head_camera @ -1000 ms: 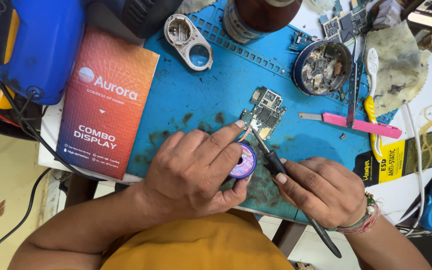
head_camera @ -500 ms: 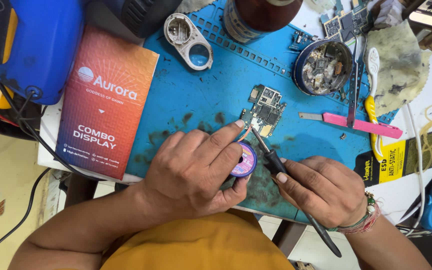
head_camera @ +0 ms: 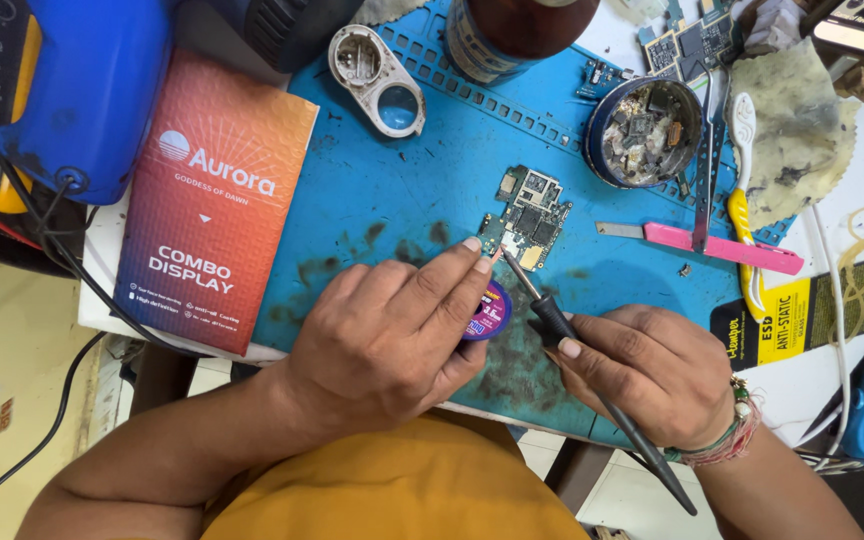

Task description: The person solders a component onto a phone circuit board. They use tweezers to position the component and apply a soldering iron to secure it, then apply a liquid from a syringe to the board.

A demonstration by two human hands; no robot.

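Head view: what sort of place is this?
Probably an electronics repair bench. The right hand holds a soldering iron to a small circuit board on a blue work mat, and a round tin of salvaged parts sits nearby.

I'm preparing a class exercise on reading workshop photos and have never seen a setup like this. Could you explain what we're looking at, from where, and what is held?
The picture comes from a camera worn on the person's head, looking down at a blue work mat. The left hand holds a small purple spool, its fingertips by a small circuit board. The right hand grips a black soldering iron, tip at the board's edge. Around them lie an orange-red box, a tin of small parts and a pink tool.
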